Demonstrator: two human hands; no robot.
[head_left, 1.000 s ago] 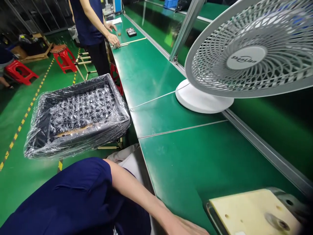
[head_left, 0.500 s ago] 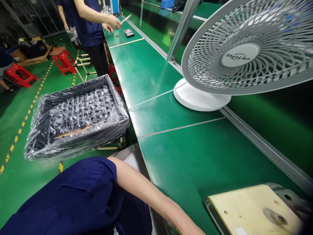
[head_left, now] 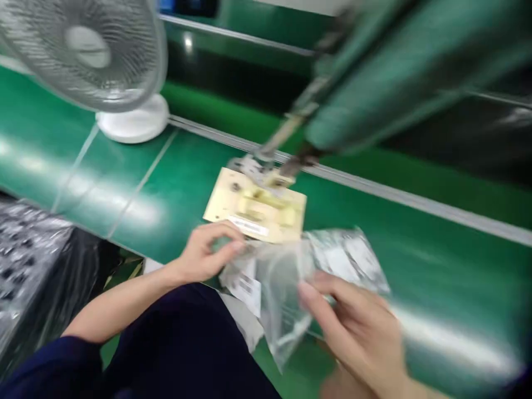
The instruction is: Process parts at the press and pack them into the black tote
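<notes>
Both hands grip one clear plastic bag [head_left: 286,277] at the near edge of the green bench [head_left: 178,183]: the right hand [head_left: 357,327] has fingers closed over its lower right part, the left hand [head_left: 205,252] pinches its upper left corner. Blur hides what the bag contains beyond a white label. Just beyond the grip, touching the bag's far edge, lies a pale yellow plate [head_left: 255,205] with metal fittings. Left of the left hand sits a film-wrapped dark tray [head_left: 29,260] holding small parts. Farther off, beyond and left, stands a white fan [head_left: 95,50].
</notes>
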